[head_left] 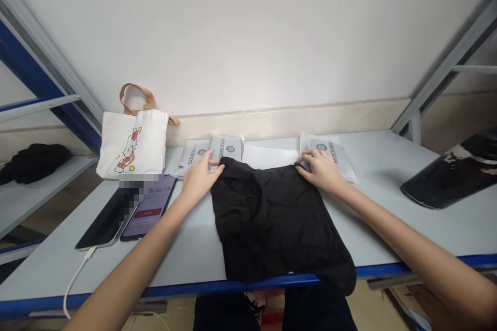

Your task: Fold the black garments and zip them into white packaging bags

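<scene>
Pinching cloth (279,212) by both far corners with left hand (199,173) and right hand (320,169). Laid out on desk (388,160); not yet smooth: rumpled at left, overhanging near edge.

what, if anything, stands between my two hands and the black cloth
Nothing visible: the left hand and right hand both touch the black cloth at its far corners. Printed packets lie by its far edge.
</scene>
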Motion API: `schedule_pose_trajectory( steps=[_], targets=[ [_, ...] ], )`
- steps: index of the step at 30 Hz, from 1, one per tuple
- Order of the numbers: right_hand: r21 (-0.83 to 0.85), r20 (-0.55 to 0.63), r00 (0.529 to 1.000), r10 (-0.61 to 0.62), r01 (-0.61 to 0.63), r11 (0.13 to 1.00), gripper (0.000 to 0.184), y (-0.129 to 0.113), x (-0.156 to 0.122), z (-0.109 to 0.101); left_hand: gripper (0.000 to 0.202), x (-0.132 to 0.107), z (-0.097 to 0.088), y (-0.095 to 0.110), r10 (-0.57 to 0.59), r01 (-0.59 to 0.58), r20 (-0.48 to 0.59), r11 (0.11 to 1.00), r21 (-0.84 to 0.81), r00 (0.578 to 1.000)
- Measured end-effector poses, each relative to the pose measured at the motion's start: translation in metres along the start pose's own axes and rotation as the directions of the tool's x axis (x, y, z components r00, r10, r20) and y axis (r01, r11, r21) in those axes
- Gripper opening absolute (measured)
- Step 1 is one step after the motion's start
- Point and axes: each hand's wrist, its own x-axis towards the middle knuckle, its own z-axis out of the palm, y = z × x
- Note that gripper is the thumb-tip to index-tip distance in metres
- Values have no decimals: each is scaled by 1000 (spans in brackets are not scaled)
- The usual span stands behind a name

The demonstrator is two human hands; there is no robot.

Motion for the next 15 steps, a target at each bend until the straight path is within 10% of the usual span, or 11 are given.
schedule_pose_trajectory(
  steps=[7,15],
  targets=[
    [517,-5,1000,20,-15,856,18,5,-16,-31,52,-8,-21,-4,83,-103,-107,977,-189,991],
    [343,155,983,-94,36,939,15,9,-102,-47,49,-104,-32,-24,518,-521,64,853,37,853]
  ],
)
